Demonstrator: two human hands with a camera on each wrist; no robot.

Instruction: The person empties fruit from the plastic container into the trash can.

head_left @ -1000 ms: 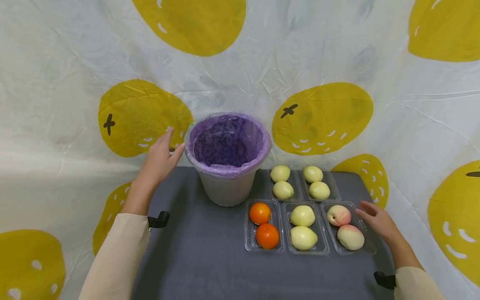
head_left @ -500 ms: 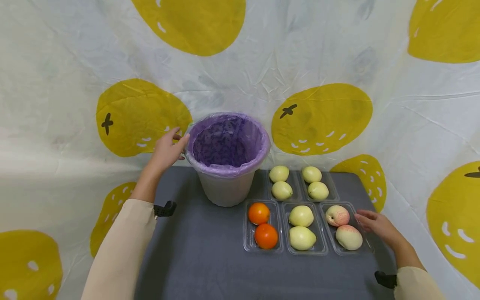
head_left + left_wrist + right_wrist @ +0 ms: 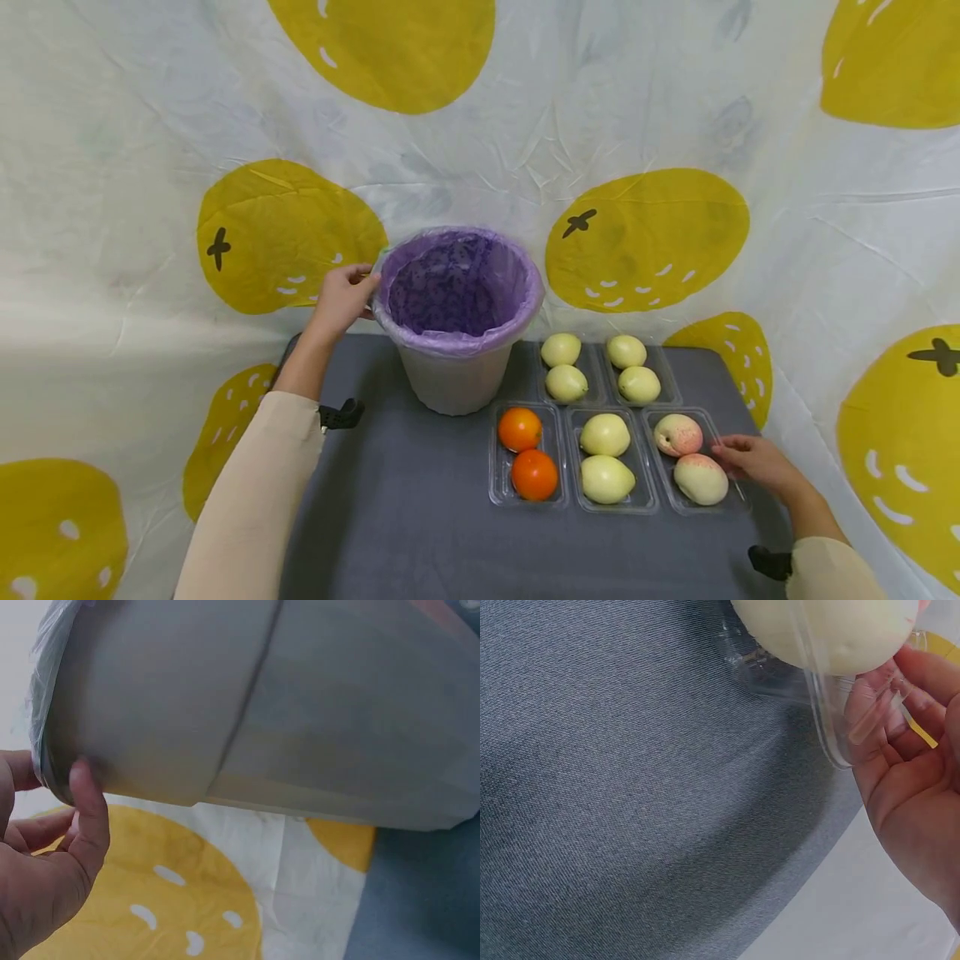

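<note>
In the head view a pale trash bin (image 3: 453,379) stands at the back of the table, lined with a purple bag (image 3: 517,310). My left hand (image 3: 343,298) pinches its rim at the left side; the left wrist view shows fingers (image 3: 89,814) on either side of the rim. At the right, my right hand (image 3: 757,461) grips the edge of a clear plastic tray (image 3: 678,500) that holds two peaches (image 3: 701,479). Its fingers show through the clear plastic in the right wrist view, under the tray's rim (image 3: 821,724).
Left of the peaches are a tray with two pale yellow-green fruits (image 3: 607,479) and one with two orange fruits (image 3: 534,475). Two more trays of pale fruit (image 3: 566,383) stand behind. A fruit-print cloth (image 3: 480,150) hangs behind the dark grey table (image 3: 420,517).
My left hand has moved right from beside the bin onto its rim. The right hand has come down and in to the peach tray's edge and now grips it.
</note>
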